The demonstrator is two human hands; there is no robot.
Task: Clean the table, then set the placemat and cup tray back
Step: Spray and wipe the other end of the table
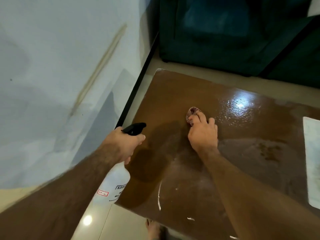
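Brown table [173, 94], wet and glossy, its long axis running from lower left to upper right. Right hand [203, 134] presses a small crumpled cloth [192, 112] onto the tabletop near its centre, fingers bent over it. Left hand [124, 142] grips the neck of a white spray bottle [112, 184]; its black nozzle [134, 128] points right, over the table's left edge. A pale placemat [312, 153] lies at the right margin. Dark green sofa [225, 32] stands beyond the table; a white wall [60, 66] is at the left.

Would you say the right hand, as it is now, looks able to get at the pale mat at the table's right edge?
Probably yes: the right hand presses a small cloth on the table, and only bare wet tabletop lies between it and the mat. It would have to let go of the cloth first.
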